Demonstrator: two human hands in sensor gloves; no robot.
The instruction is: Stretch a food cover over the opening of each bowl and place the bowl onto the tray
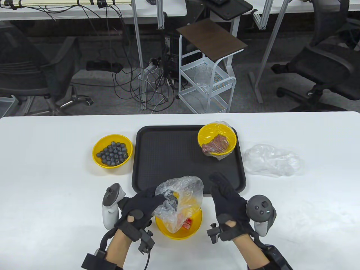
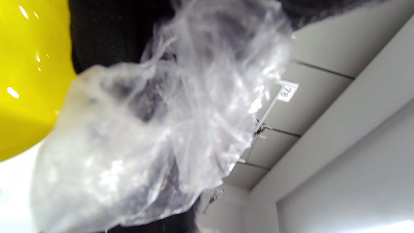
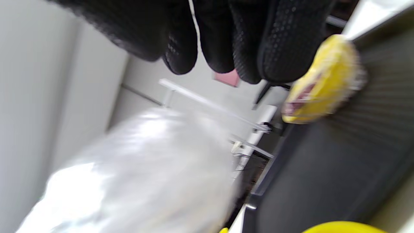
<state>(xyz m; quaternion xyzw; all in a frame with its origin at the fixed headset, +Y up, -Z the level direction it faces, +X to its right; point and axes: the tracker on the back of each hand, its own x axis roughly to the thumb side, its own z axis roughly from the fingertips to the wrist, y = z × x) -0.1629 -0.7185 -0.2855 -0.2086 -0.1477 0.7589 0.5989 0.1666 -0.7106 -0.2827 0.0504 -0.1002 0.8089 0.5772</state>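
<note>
A yellow bowl [image 1: 194, 225] with red pieces inside stands at the table's near edge, between my hands. My left hand [image 1: 143, 204] grips a crumpled clear food cover [image 1: 180, 197] above this bowl; the cover [image 2: 155, 136] fills the left wrist view beside the bowl's yellow wall [image 2: 29, 81]. My right hand [image 1: 225, 191] hovers just right of the cover, fingers straight and holding nothing. A covered yellow bowl [image 1: 217, 137] with brown food sits in the far right corner of the black tray [image 1: 168, 157]. A third yellow bowl [image 1: 97, 147] with dark balls stands uncovered left of the tray.
A heap of spare clear covers [image 1: 271, 160] lies on the table right of the tray. Beyond the far table edge are a white wire cart [image 1: 208, 84], cables and office chairs.
</note>
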